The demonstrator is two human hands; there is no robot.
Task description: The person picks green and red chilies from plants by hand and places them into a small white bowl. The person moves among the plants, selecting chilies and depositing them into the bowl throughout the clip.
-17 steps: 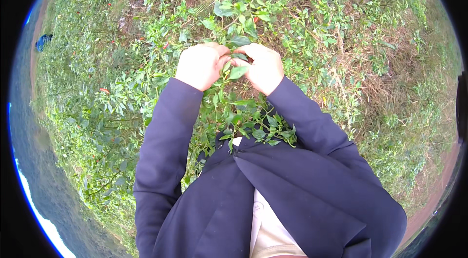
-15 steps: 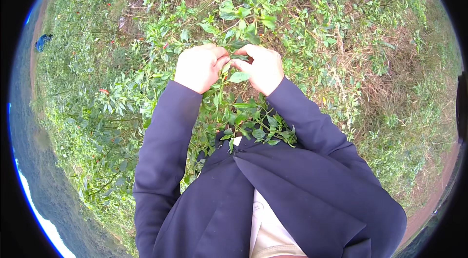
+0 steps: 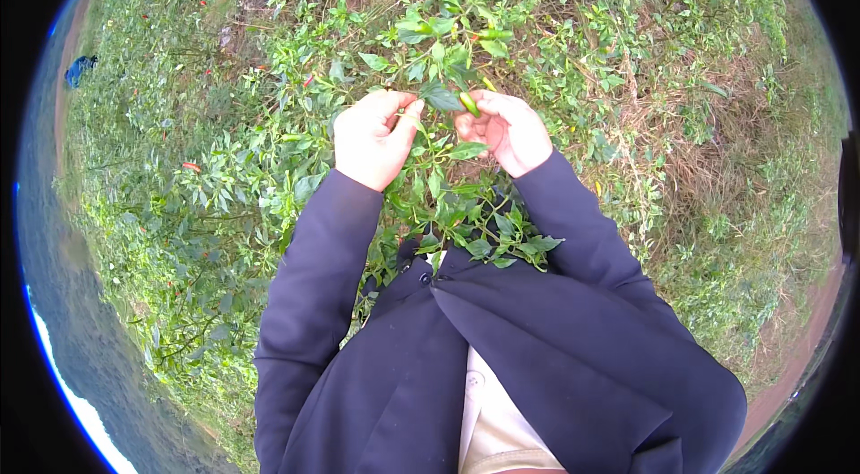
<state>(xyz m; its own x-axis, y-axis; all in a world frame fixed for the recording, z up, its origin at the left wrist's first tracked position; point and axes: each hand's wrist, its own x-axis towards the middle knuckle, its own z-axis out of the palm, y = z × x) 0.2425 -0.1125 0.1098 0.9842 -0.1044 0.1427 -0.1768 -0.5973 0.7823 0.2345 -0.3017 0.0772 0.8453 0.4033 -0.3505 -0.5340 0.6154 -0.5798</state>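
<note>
I look down on a leafy chilli plant (image 3: 452, 44) in front of my dark jacket. My left hand (image 3: 372, 138) is curled around a thin stem of the plant, thumb toward the middle. My right hand (image 3: 506, 129) pinches a small green chilli (image 3: 469, 104) between thumb and fingers, just under a dark leaf. The two hands are close together with leaves between them. Leaves cover part of both hands' fingertips.
More chilli plants with small red chillies (image 3: 191, 167) spread to the left. Dry grass and weeds (image 3: 699, 142) lie to the right. A blue object (image 3: 79, 69) sits far left. Bare reddish ground (image 3: 806, 357) runs along the right rim.
Both hands have stayed at the plant's top. My right hand's fingers have shifted onto the green chilli, which now shows between them.
</note>
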